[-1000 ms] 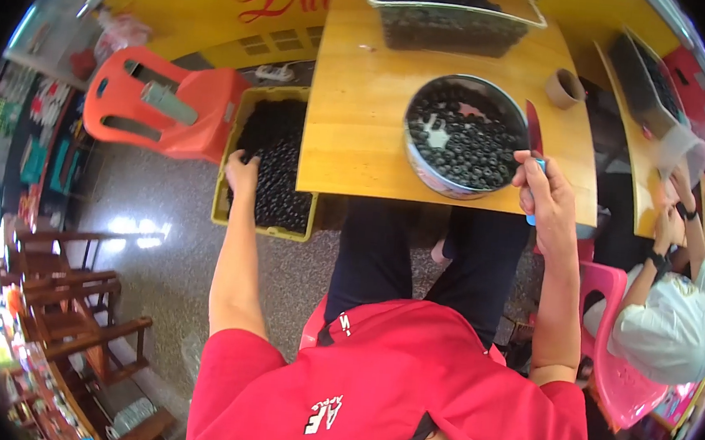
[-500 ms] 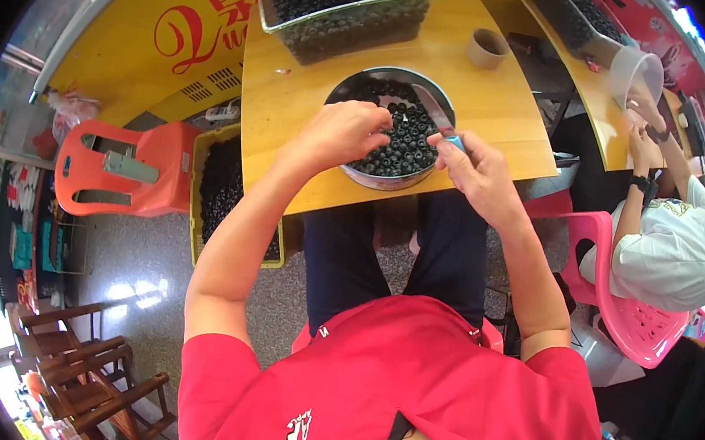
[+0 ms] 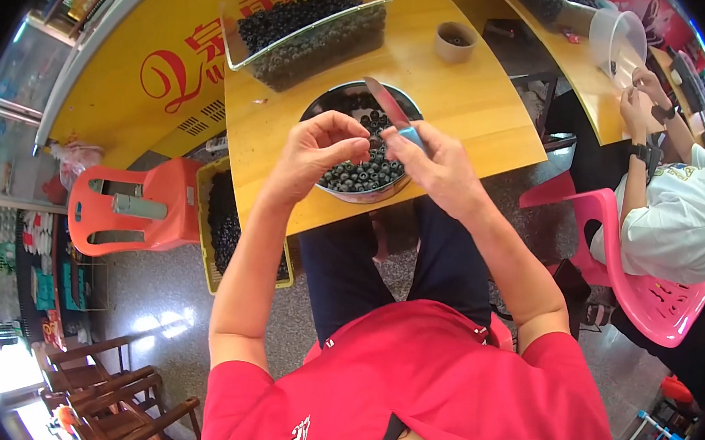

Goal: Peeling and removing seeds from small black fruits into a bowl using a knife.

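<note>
My right hand (image 3: 437, 164) is wrapped round the light-blue handle of a knife (image 3: 389, 104), whose blade points up and away to the left. Thumb and fingers of my left hand (image 3: 316, 154) are pinched together close to the right fingertips; whatever is between them is too small to make out. Both hands hover over a round metal bowl (image 3: 417, 107) on the table. Many small, dark, round bead-like pieces (image 3: 365, 175) fill its lower part, some with pale centres. My hands cover part of the bowl.
On the wooden table (image 3: 478, 122) stand a clear bin (image 3: 321, 48) of dark pieces and a small pale cup (image 3: 455, 43). A yellow crate (image 3: 214, 283) of dark pieces sits beside an orange stool (image 3: 171, 208). At right, a person (image 3: 672, 206) works over a clear tub (image 3: 618, 44).
My left hand has come up out of the bowl to a pinch beside my right hand. The knife has moved left, over the bowl. The view has shifted slightly.
</note>
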A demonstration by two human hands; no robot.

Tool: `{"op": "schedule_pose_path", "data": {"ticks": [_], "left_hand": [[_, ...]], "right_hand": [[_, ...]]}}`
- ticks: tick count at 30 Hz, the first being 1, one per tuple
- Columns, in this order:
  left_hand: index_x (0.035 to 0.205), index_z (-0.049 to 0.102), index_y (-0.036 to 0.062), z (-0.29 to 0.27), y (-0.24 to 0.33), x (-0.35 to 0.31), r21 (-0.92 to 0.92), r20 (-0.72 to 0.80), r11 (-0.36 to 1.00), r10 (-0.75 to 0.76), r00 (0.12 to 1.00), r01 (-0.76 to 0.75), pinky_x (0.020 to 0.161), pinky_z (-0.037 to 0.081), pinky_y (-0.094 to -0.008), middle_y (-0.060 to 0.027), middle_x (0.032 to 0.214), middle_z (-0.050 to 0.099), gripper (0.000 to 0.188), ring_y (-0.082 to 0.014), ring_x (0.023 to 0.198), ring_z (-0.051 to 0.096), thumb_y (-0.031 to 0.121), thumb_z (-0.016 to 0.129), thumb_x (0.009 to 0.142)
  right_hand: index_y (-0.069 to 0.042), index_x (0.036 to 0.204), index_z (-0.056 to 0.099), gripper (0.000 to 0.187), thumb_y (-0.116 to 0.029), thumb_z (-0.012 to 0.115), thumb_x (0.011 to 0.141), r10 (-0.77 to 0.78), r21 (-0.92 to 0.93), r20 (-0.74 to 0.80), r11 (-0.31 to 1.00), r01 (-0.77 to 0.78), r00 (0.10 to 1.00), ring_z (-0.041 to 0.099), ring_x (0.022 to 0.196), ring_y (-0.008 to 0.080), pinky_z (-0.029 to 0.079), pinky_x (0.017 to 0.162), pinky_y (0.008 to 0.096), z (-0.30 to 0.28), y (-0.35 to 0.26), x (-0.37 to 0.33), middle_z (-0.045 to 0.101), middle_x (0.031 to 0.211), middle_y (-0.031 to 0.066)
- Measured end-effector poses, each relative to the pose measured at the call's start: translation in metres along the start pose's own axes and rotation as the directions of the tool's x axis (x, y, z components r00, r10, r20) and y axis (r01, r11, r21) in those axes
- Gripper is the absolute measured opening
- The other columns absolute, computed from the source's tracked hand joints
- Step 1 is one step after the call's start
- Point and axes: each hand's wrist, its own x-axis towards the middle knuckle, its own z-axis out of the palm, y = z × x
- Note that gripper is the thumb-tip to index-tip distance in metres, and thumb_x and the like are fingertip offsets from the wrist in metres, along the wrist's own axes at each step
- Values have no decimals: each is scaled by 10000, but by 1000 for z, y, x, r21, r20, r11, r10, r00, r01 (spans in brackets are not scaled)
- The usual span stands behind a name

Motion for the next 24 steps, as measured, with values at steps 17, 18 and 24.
{"op": "schedule_pose_path", "data": {"ticks": [17, 18, 24], "left_hand": [[1066, 646, -21, 43, -8, -28, 73, -363, 942, 330, 871, -327, 701, 512, -223, -67, 938, 669, 184, -114, 800, 634, 1, 645, 883], [1066, 646, -21, 45, -7, -30, 72, -361, 943, 329, 873, -325, 701, 512, -223, -67, 938, 669, 184, -114, 800, 634, 1, 645, 883], [1056, 638, -33, 50, 2, -34, -6, -391, 970, 223, 893, -245, 746, 538, -240, -84, 992, 647, 176, -148, 886, 654, -3, 642, 883]], "right_hand": [[-22, 999, 673, 207, -202, 679, 897, 162, 389, 76, 904, -179, 984, 426, 509, 11, 311, 447, 175, 15, -19, 11, 570, 673, -39], [-22, 999, 673, 207, -202, 679, 897, 163, 390, 73, 903, -178, 984, 426, 509, 11, 311, 447, 175, 13, -20, 11, 570, 673, -39], [-20, 973, 677, 189, -191, 676, 895, 183, 414, 165, 879, -236, 969, 427, 503, 14, 313, 449, 172, 8, -23, 12, 561, 654, -41]]}}
